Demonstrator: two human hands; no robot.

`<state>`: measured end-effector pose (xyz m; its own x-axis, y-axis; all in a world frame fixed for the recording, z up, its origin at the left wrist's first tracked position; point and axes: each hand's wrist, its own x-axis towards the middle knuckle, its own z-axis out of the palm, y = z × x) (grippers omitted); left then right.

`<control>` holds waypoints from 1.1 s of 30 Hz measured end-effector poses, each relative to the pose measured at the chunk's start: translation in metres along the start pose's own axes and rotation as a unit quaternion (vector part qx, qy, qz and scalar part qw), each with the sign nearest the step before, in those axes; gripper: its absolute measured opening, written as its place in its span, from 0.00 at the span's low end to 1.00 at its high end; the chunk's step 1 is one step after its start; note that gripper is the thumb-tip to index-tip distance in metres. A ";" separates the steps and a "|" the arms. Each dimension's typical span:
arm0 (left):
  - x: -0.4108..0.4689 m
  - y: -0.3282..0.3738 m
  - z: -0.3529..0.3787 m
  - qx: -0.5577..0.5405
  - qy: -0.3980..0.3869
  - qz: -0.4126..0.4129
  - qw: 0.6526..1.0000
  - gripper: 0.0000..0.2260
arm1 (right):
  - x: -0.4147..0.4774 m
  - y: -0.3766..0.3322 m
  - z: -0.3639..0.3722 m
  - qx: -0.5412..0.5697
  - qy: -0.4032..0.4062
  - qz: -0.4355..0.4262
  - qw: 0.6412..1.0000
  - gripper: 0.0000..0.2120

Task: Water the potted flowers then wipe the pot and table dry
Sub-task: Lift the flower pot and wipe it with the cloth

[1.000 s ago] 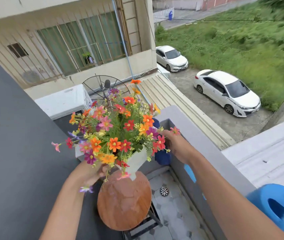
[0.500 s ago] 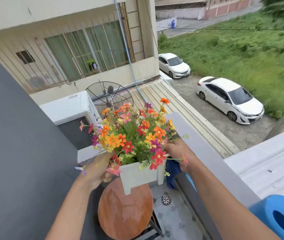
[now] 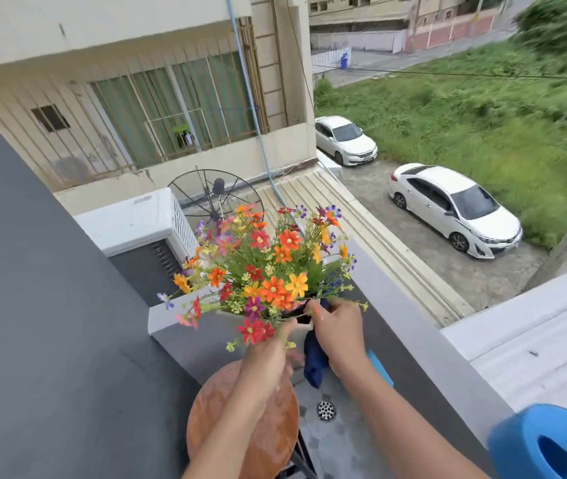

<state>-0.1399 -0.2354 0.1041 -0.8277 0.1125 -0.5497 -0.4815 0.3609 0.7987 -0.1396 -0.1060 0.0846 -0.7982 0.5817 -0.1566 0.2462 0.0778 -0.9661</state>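
Observation:
A bunch of orange, red, yellow and purple flowers [image 3: 268,271] stands in a pale pot [image 3: 230,317], held up in the air above the round wooden table [image 3: 275,433]. Blooms and my hands hide most of the pot. My left hand [image 3: 268,354] grips the pot from the near side, low down. My right hand [image 3: 339,331] pinches a dark blue cloth [image 3: 313,361] against the pot's right rim, and the cloth hangs down below it. The tabletop looks wet and blotchy.
A blue watering can [image 3: 551,444] sits at the lower right on the grey parapet [image 3: 413,326]. A dark wall [image 3: 33,305] closes the left side. A floor drain [image 3: 326,409] lies in the tiled floor beside the table. Beyond the parapet is a drop to roofs and parked cars.
The pot has turned and risen towards the parapet. My left hand has shifted from the pot's left side to its near side. My right hand with the cloth has come up to the rim.

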 end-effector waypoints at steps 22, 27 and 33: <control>-0.009 0.013 -0.044 -0.177 -0.024 0.050 0.983 0.12 | 0.010 -0.002 0.008 -0.034 -0.014 -0.146 0.989 0.05; -0.003 0.015 -0.045 -0.207 -0.001 0.058 0.977 0.12 | -0.027 0.021 0.025 -0.038 -0.070 -0.130 0.988 0.09; 0.006 0.006 -0.044 -0.111 0.001 0.042 0.993 0.09 | -0.040 0.004 0.033 0.054 -0.081 -0.137 0.986 0.12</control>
<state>-0.1599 -0.2730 0.1162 -0.8687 0.1310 -0.4777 -0.4612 0.1379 0.8765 -0.1245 -0.1559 0.0801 -0.9059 0.4134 0.0915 -0.0440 0.1229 -0.9914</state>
